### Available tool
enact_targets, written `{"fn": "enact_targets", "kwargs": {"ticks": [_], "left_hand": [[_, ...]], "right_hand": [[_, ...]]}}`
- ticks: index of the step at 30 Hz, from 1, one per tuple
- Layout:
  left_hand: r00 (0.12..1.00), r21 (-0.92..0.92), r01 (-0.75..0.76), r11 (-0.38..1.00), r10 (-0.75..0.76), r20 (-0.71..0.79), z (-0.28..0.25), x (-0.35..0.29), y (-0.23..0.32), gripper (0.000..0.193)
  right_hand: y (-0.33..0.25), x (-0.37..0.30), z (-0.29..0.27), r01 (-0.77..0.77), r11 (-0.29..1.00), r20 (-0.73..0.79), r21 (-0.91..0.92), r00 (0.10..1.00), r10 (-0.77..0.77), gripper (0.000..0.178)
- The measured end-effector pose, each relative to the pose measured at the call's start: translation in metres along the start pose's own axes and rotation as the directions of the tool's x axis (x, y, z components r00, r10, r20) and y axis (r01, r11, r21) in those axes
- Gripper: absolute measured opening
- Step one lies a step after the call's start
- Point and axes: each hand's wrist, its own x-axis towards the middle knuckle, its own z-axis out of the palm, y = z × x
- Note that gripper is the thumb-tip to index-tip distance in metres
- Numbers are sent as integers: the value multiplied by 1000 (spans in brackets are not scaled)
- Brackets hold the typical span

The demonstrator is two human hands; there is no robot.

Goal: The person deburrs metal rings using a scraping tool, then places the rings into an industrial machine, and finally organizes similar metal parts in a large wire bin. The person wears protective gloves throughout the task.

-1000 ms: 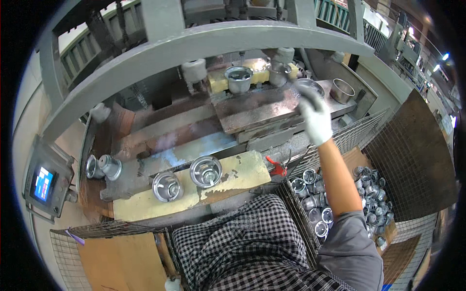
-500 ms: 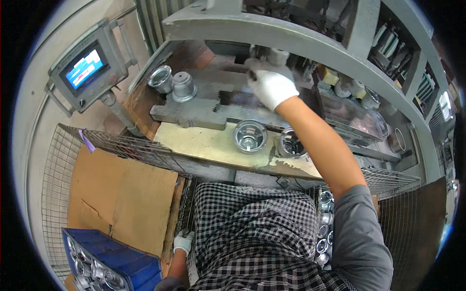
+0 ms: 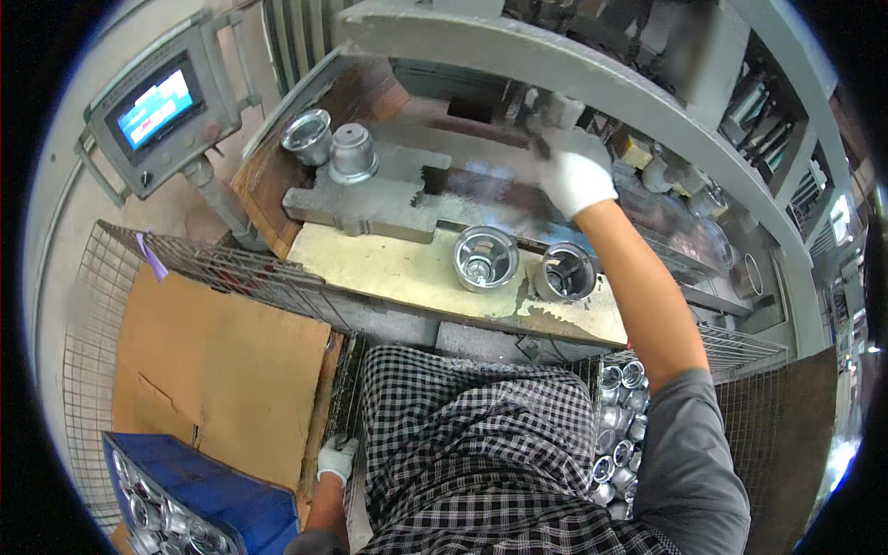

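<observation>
My right hand [image 3: 575, 176], in a white glove, reaches over the machine bed [image 3: 486, 180]; its fingertips are smeared by motion, and whether it holds anything is hidden. Beside my lap at the lower left, my gloved left hand [image 3: 337, 458] is closed at the wire basket's edge; what lies inside its fingers is hidden. Two metal cups stand mouth up on the pale front ledge: a shiny cup [image 3: 485, 259] and a darker cup [image 3: 565, 274]. At the bed's left end, an upside-down metal cup [image 3: 352, 154] sits beside a tilted shiny cup [image 3: 308, 137].
A control panel with a lit screen [image 3: 155, 107] stands at the left. Below it are cardboard [image 3: 217, 370] in a wire basket and a blue bin [image 3: 213, 495] with several metal cups. More metal cups [image 3: 622, 453] lie right of my lap. A grey beam [image 3: 518, 46] arches over the bed.
My right hand has moved to the right across the bed, uncovering more of the darker cup. The whole view has shifted slightly. My left hand remains by the basket edge.
</observation>
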Motion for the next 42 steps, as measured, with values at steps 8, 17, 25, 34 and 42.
{"fn": "enact_targets", "kwargs": {"ticks": [8,17,25,34,42], "left_hand": [[993,-2,95,995,-95,69,9,11,-77,41],[995,163,68,984,-80,63,-3,0,11,29],[999,237,-38,971,29,39,-8,12,66,41],[536,562,-688,459,844,-33,3,-72,362,70],[201,601,-742,-295,758,620,109,-79,522,78]], "right_hand": [[67,-39,7,-104,993,-137,-53,986,96,25],[103,-96,-17,61,997,-327,41,944,-44,17],[141,-99,-8,-93,995,-271,30,958,97,20],[294,-272,-58,-395,918,-310,-29,877,368,44],[427,-270,17,-646,713,110,-271,715,690,45]]}}
